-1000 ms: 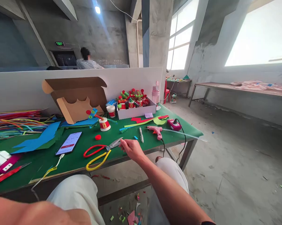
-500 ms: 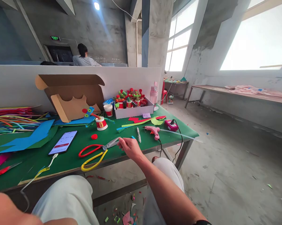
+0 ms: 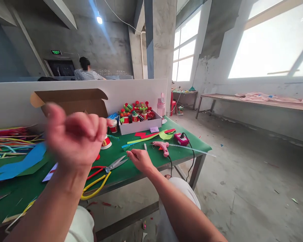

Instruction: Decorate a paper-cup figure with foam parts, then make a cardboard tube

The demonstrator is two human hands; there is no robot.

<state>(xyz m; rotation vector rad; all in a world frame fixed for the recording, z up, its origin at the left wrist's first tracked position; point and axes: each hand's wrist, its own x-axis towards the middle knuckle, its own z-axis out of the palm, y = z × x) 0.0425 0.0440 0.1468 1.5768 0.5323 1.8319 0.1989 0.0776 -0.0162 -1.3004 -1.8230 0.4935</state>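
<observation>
The blurred left hand point(image 3: 76, 139) is raised, fingers curled, any pinch unclear. Open metal scissors with red and yellow looped handles point(image 3: 108, 169) lie on the green-topped table point(image 3: 198, 143), blades just beside the right hand point(image 3: 140, 160), its fingers bunched together

The left hand point(image 3: 77, 137) is hovering, blurred and with fingers bent, and is partly hiding the carton point(image 3: 74, 99) and phone point(image 3: 49, 173). The right hand point(image 3: 140, 159) is hovering over the table point(image 3: 197, 143) with fingers curled, near the tips of the scissors point(image 3: 107, 169), which are lying with their blades parted. Whether either hand is holding anything is not showing clearly. The glue gun point(image 3: 163, 147) is lying to the right, its cord drooping past the table's edge. Decorated cups point(image 3: 135, 117) are filling the white box point(image 3: 141, 127), and a pink bottle point(image 3: 161, 107) is standing beside it. Pipe cleaners point(image 3: 11, 144) are lying far left. Beyond the partition point(image 3: 131, 88), a person point(image 3: 87, 74) is wearing stripes.
</observation>
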